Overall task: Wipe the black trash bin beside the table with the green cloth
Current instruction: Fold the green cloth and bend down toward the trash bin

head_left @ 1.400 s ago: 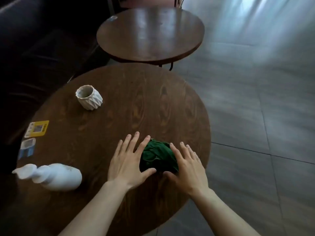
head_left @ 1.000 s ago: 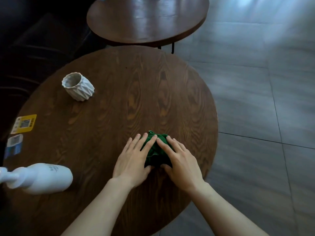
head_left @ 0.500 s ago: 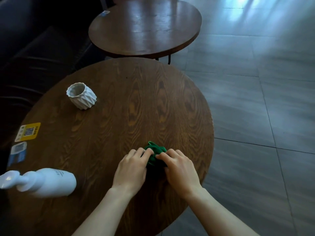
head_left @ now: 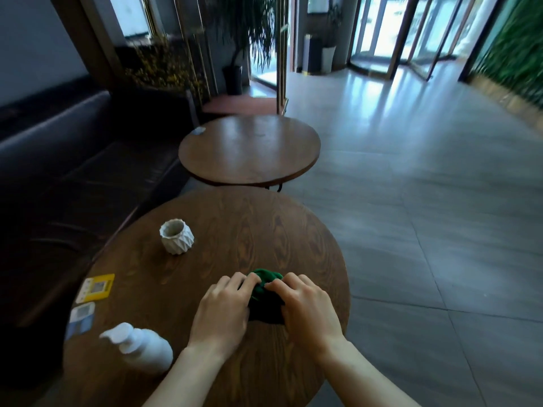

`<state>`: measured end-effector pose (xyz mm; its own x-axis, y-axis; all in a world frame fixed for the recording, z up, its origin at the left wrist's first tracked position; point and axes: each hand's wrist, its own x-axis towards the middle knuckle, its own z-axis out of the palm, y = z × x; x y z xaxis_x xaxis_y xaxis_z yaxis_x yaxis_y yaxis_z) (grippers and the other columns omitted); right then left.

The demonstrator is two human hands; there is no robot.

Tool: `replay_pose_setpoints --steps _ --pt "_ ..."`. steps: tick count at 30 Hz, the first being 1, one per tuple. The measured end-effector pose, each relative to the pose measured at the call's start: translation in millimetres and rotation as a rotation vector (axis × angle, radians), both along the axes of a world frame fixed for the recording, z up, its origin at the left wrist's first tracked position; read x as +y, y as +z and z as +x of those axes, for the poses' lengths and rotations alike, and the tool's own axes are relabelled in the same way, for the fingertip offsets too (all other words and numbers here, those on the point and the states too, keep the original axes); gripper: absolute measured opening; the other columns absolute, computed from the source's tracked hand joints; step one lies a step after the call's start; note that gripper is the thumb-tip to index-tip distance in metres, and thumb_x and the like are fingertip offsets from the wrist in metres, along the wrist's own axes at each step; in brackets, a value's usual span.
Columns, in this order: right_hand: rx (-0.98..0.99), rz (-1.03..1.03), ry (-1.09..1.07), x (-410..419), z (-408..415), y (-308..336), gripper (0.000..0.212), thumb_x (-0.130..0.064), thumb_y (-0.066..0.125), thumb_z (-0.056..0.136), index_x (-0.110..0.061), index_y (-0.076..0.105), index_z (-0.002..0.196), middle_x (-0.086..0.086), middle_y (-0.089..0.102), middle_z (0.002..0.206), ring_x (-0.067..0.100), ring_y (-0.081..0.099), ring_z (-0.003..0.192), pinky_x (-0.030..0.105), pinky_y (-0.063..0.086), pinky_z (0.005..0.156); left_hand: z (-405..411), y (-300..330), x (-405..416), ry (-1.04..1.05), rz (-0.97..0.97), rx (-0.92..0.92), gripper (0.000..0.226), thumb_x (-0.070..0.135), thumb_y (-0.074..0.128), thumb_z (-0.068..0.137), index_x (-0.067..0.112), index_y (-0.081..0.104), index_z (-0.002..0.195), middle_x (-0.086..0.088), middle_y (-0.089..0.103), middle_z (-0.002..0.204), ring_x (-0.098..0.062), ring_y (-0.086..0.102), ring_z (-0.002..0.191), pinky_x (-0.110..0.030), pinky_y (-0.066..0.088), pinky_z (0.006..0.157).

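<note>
The green cloth [head_left: 266, 282] lies bunched on the near round wooden table [head_left: 235, 230], toward its right side. My left hand [head_left: 221, 311] grips the cloth's left side and my right hand [head_left: 307, 309] grips its right side, fingers curled into the fabric. Most of the cloth is hidden between and under my hands. No black trash bin beside this table is in view.
On the table stand a white faceted cup [head_left: 177, 236], a white pump bottle [head_left: 141, 348] lying near the left edge, and a yellow card [head_left: 95, 287] with a blue card [head_left: 80, 317]. A dark sofa [head_left: 58, 160] runs along the left. A second round table [head_left: 249, 148] stands beyond; grey tiled floor [head_left: 426, 215] to the right.
Both hands went from lying flat beside the cloth to closing on it and bunching it together. The camera has tilted up, bringing the far room into view.
</note>
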<state>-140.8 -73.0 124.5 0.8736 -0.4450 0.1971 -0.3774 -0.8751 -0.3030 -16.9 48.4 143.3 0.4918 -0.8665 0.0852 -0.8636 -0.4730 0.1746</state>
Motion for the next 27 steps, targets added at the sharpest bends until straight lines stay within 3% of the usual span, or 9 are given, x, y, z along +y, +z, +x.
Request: replay_pose_setpoints --steps 7,11,14,16,20,27 --pt "-0.121 -0.165 -0.029 83 -18 152 0.037 -0.028 0.063 0.094 -0.033 0.058 0.13 -0.007 0.062 0.117 0.018 0.059 0.104 0.034 0.057 0.077 -11 147 77 -0.052 -0.185 -0.124 0.052 0.008 0.061 0.086 0.031 0.053 0.131 0.009 0.063 0.115 -0.019 0.061 0.106 -0.035 0.053 0.089" --pt "-0.186 -0.248 -0.082 132 -26 234 0.034 -0.025 0.068 0.088 -0.033 0.064 0.12 -0.006 0.065 0.106 0.021 0.064 0.097 0.037 0.058 0.068 -18 230 122 -0.089 -0.264 -0.217 0.05 0.008 0.061 0.084 0.03 0.056 0.129 0.007 0.064 0.111 -0.02 0.062 0.104 -0.038 0.052 0.091" --pt "-0.265 -0.316 -0.114 166 -34 297 0.029 -0.024 0.069 0.085 -0.034 0.066 0.113 -0.006 0.066 0.1 0.022 0.065 0.093 0.037 0.057 0.063 -24 289 154 -0.097 -0.343 -0.279 0.045 0.007 0.067 0.078 0.026 0.064 0.119 0.004 0.067 0.099 -0.023 0.066 0.092 -0.039 0.056 0.08" --pt "-0.304 -0.35 -0.127 186 -40 336 0.028 -0.022 0.068 0.087 -0.032 0.066 0.112 -0.004 0.066 0.1 0.024 0.065 0.092 0.039 0.057 0.063 -30 327 176 -0.113 -0.39 -0.299 0.039 0.012 0.063 0.085 0.026 0.062 0.121 0.004 0.066 0.102 -0.024 0.065 0.095 -0.04 0.054 0.082" --pt "-0.369 -0.399 -0.114 226 -56 399 0.032 -0.017 0.065 0.088 -0.028 0.066 0.118 0.001 0.067 0.106 0.028 0.065 0.096 0.042 0.058 0.072 -43 387 212 -0.15 -0.503 -0.342 0.038 0.019 0.051 0.095 0.03 0.051 0.131 0.005 0.061 0.12 -0.022 0.058 0.113 -0.039 0.049 0.094" --pt "-0.436 -0.485 -0.087 262 -90 463 0.032 -0.016 0.067 0.091 -0.025 0.062 0.121 0.003 0.066 0.108 0.026 0.063 0.093 0.043 0.058 0.076 -74 444 248 -0.189 -0.584 -0.401 0.036 0.012 0.058 0.089 0.024 0.055 0.123 0.0 0.067 0.107 -0.025 0.065 0.1 -0.04 0.053 0.088"
